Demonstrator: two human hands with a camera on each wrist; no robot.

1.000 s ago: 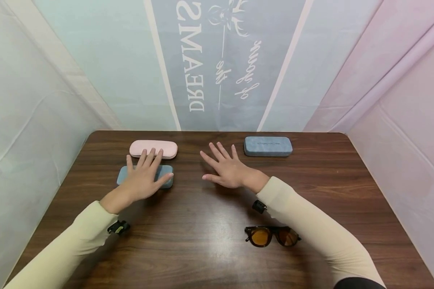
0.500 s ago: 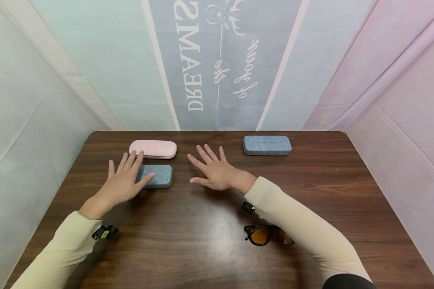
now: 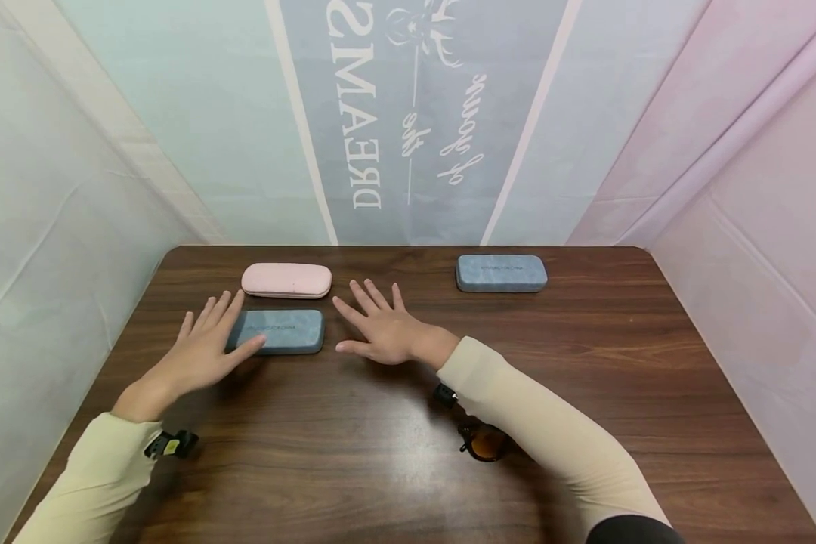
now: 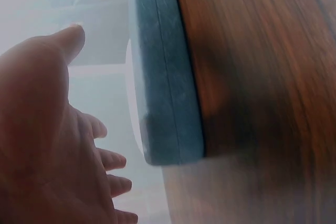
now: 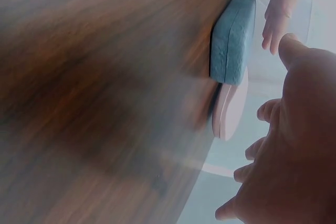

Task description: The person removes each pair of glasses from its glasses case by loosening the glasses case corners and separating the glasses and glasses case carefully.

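Note:
A blue glasses case (image 3: 289,332) lies on the table's left part, its side and seam showing in the left wrist view. Over its left end spreads my left hand (image 3: 197,351), fingers straight, thumb overlapping the lid in the head view. Just right of the case is my right hand (image 3: 387,329), palm down with fingers spread, holding nothing. Behind the blue case lies a pink glasses case (image 3: 287,279); both cases also show in the right wrist view. Sunglasses (image 3: 483,442) with amber lenses lie under the right forearm, which hides one lens.
A second blue glasses case (image 3: 502,273) sits near the back edge, right of the middle. The brown wooden table (image 3: 353,468) ends at a printed cloth (image 3: 408,121); pale cloth walls rise on both sides.
My left hand has slid left and toward me, uncovering most of the near blue case. My right hand has moved left toward that case, its forearm now covering more of the sunglasses.

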